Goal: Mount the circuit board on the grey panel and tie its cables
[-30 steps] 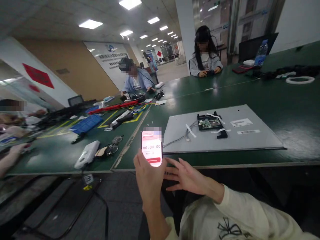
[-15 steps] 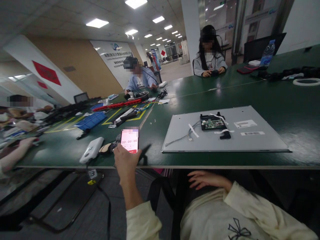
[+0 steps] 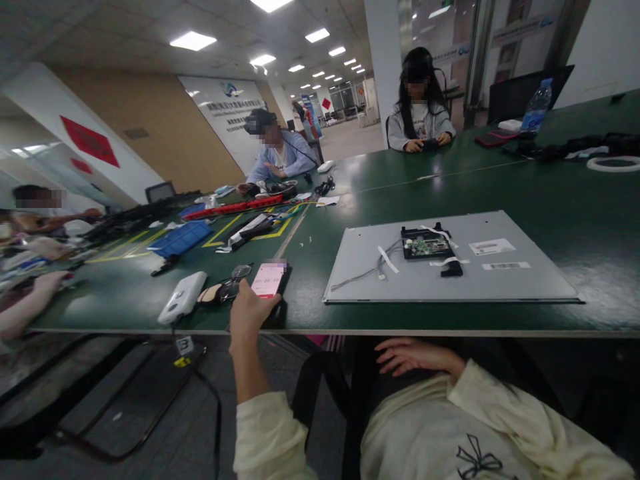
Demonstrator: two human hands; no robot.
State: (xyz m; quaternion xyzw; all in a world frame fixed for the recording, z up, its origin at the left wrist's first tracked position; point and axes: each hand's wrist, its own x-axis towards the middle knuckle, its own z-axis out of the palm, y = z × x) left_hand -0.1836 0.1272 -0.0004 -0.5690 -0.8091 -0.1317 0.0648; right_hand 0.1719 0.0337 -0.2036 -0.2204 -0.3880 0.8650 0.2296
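My left hand (image 3: 253, 307) is closed around the lower end of a smartphone (image 3: 270, 280), whose lit pink-and-white screen faces up close above the table. Just left of it lie a pair of glasses (image 3: 236, 281) and a white power bank (image 3: 183, 297) with a cable hanging over the edge. My right hand (image 3: 407, 355) rests in my lap below the table edge, fingers stretched out and holding nothing. In front of me a grey flat panel (image 3: 480, 280) lies flat, with a green circuit board (image 3: 427, 247) in a black frame, taped cables and labels on its back.
On the green table (image 3: 370, 193) stand a blue bin (image 3: 181, 239), a red strip (image 3: 235, 208) and black cables. A water bottle (image 3: 537, 107) and white ring (image 3: 614, 163) are at right. Two people sit across; another person's arm (image 3: 37, 300) reaches in at left.
My left hand has lowered the smartphone from a raised, tilted pose to nearly flat close to the table. My right hand stays in place. The person across has moved their hands.
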